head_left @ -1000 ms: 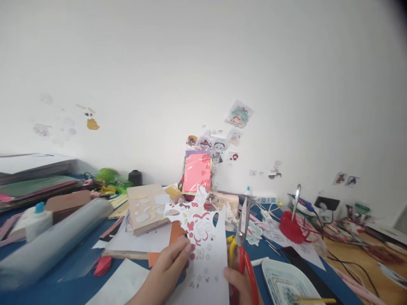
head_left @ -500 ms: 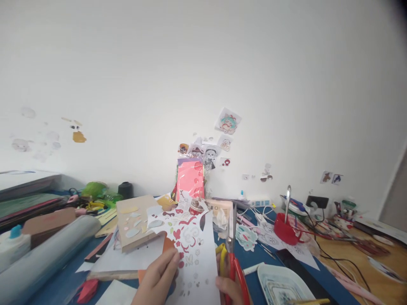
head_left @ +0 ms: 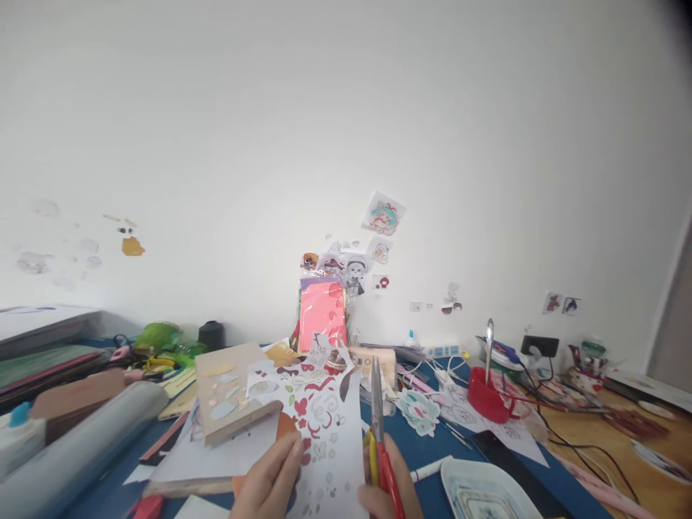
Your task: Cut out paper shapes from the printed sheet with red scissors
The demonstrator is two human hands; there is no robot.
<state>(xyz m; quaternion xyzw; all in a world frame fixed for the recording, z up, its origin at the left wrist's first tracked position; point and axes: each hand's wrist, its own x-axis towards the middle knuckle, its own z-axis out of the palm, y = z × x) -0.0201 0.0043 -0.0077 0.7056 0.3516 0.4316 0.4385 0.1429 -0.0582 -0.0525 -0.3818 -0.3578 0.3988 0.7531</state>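
From afar, I saw the left hand [head_left: 269, 477] pinch the paper [head_left: 349, 440], right hand [head_left: 401, 484] gripping scissors [head_left: 378, 412] — a blade slip could have ripped it.

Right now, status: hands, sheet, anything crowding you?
Left hand gripping printed sheet, far edge irregular. Right hand holding red-handled scissors, blades pointing away. White dish close right.

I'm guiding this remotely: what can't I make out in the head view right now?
All in the head view:
- Printed white paper sheet with red shapes: lower end cut off by the bottom edge; finer printed details too small.
- Metal scissors with red and yellow handles: lower handle end cut off by the bottom edge.
- Left hand: fingers behind the sheet, hidden by it.
- White bottle with blue cap: left side cut off by the left edge.
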